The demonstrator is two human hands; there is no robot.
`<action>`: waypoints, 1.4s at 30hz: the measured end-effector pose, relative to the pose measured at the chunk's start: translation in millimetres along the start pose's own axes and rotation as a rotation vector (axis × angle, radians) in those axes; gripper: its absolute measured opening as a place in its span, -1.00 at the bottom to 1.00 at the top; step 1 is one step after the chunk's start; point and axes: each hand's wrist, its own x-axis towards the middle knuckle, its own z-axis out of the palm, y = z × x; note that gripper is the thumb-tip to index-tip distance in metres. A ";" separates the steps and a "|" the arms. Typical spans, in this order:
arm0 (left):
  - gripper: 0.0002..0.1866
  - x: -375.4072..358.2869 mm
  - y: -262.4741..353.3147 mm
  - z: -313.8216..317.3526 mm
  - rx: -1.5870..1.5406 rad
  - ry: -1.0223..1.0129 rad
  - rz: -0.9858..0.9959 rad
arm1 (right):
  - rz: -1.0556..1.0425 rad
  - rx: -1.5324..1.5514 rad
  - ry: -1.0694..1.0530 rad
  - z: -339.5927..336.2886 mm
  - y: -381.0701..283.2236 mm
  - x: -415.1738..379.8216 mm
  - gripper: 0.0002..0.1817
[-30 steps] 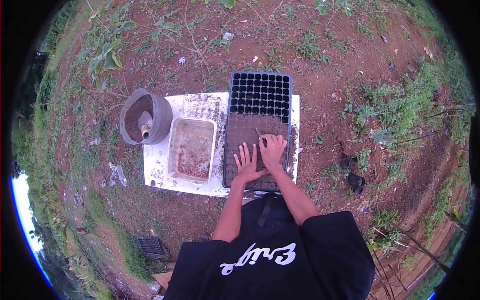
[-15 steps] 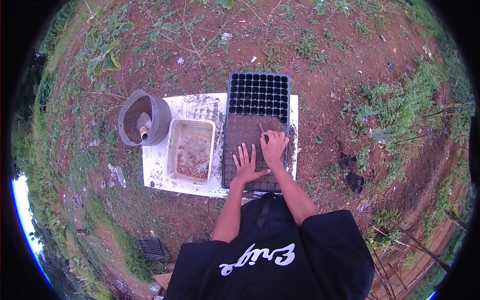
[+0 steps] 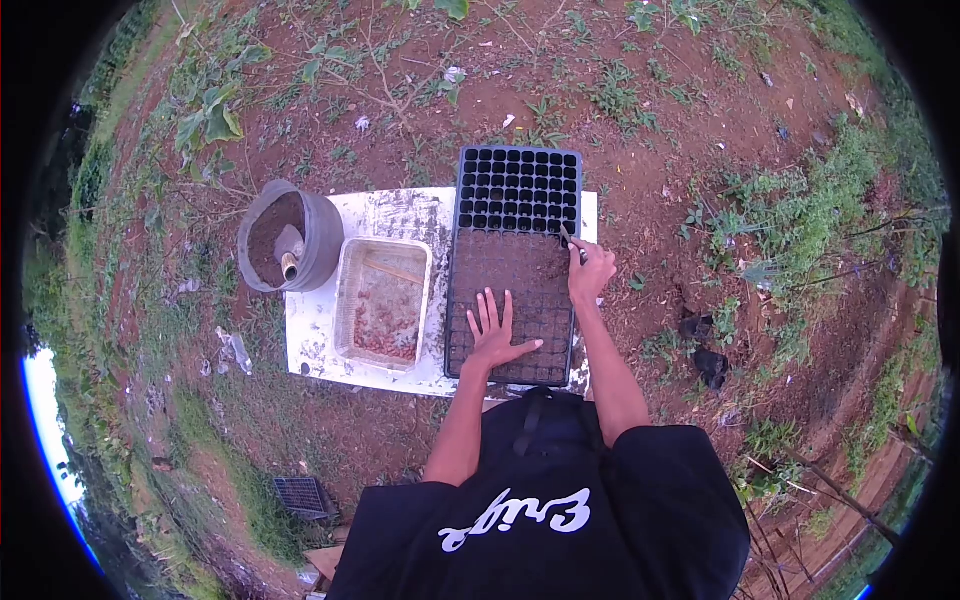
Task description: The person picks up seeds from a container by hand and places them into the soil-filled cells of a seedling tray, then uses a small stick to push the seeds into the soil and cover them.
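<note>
A black seedling tray (image 3: 449, 330) lies lengthwise in front of me. Its far cells are hollow, while brown soil (image 3: 505, 262) fills the middle and near cells. My left hand (image 3: 493, 345) rests flat on the near soil-filled cells, fingers spread. At the tray's right edge, my right hand (image 3: 593, 270) is closed around a thin knife-like tool (image 3: 566, 234), whose narrow grey end points away from me toward the border between soil and hollow cells. The fingers partly cover its handle.
Under the tray is a soil-stained white board (image 3: 310, 335). Left of the tray stands a shallow cream basin (image 3: 341, 300) with reddish bits and a flat stick. Beyond it, a grey bucket (image 3: 322, 245) holds soil and a scoop. Another dark tray (image 3: 302, 496) lies on the ground behind left.
My right hand has moved right and slightly away from me with the tool, from over the soil to the tray's right edge. My left hand stays put.
</note>
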 end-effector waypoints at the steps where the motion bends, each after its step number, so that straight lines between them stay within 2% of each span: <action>1: 0.44 0.0 0.1 0.4 -0.004 0.012 0.007 | -0.117 -0.008 -0.039 -0.4 3.2 8.1 -0.83; 3: 0.44 0.7 1.3 0.6 0.006 0.007 0.003 | -0.322 -0.075 -0.121 -1.9 -1.3 25.7 -0.88; 15: 0.44 -0.2 1.3 -0.4 -0.004 0.006 -0.001 | -0.588 -0.058 -0.276 -12.0 2.3 22.2 -0.90; 22: 0.44 0.8 0.9 0.4 0.000 0.011 0.003 | -0.426 0.013 -0.272 -1.5 -8.1 29.9 -0.91; 24: 0.44 0.6 1.8 0.3 0.005 0.011 0.003 | -0.516 -0.039 -0.297 6.2 -9.4 32.2 -0.92; 31: 0.44 1.3 1.5 0.8 0.002 0.022 0.002 | -0.604 -0.033 -0.388 -11.0 0.2 25.4 -0.90; 33: 0.44 1.0 1.4 0.7 -0.010 0.020 0.004 | -0.402 -0.010 -0.291 -10.5 1.2 22.7 -0.89; 36: 0.44 0.3 1.3 -0.2 -0.015 0.014 0.004 | -0.366 -0.101 -0.186 -6.3 6.1 22.3 -0.89; 39: 0.44 1.3 1.9 -0.5 -0.004 0.010 -0.003 | -0.455 -0.100 -0.237 -8.9 7.5 20.8 -0.89; 42: 0.44 2.0 1.8 0.0 0.001 0.007 -0.005 | -0.439 -0.093 -0.189 -14.0 3.1 20.0 -0.90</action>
